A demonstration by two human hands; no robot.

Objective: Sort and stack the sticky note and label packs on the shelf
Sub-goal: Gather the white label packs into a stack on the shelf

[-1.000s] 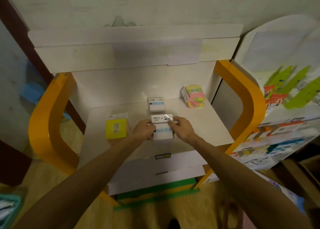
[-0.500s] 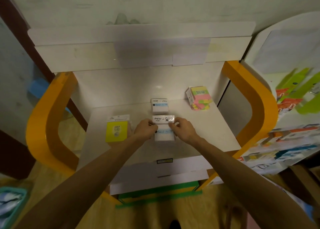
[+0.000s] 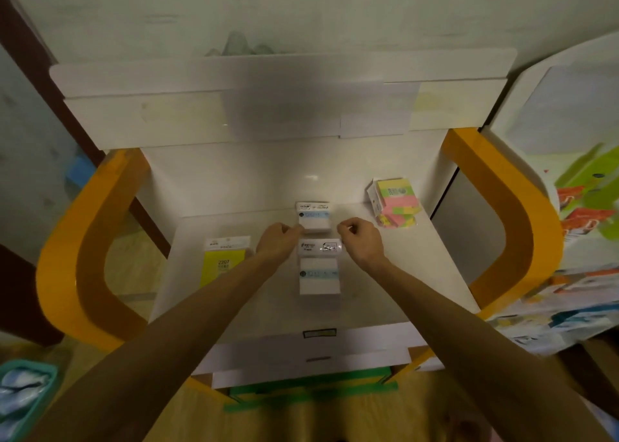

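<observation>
Now, L to R on the shelf (image 3: 418, 274): yellow pack (image 3: 225, 263) lies flat at the left edge, untouched. Left hand (image 3: 275, 243) sits just right of it, fingers curled, tips at the left side of the rear label pack (image 3: 314, 216), which lies mid-shelf near the back edge; can't tell if it's a real grip or just contact. Front label pack (image 3: 320, 267) lies flat in the centre, just in front of the rear one, nothing holding it. Right hand (image 3: 362, 241) has fingers curled, thumb and forefinger pinched close by the rear pack's right side; looks apart from it, holding nothing as far as I can see. Multicolour packs (image 3: 397, 202) are piled at the back right corner. Likely step: lift the rear pack onto the front one. Pinch both short sides evenly, keep it level, square the edges w/ the pack below before letting go.
</observation>
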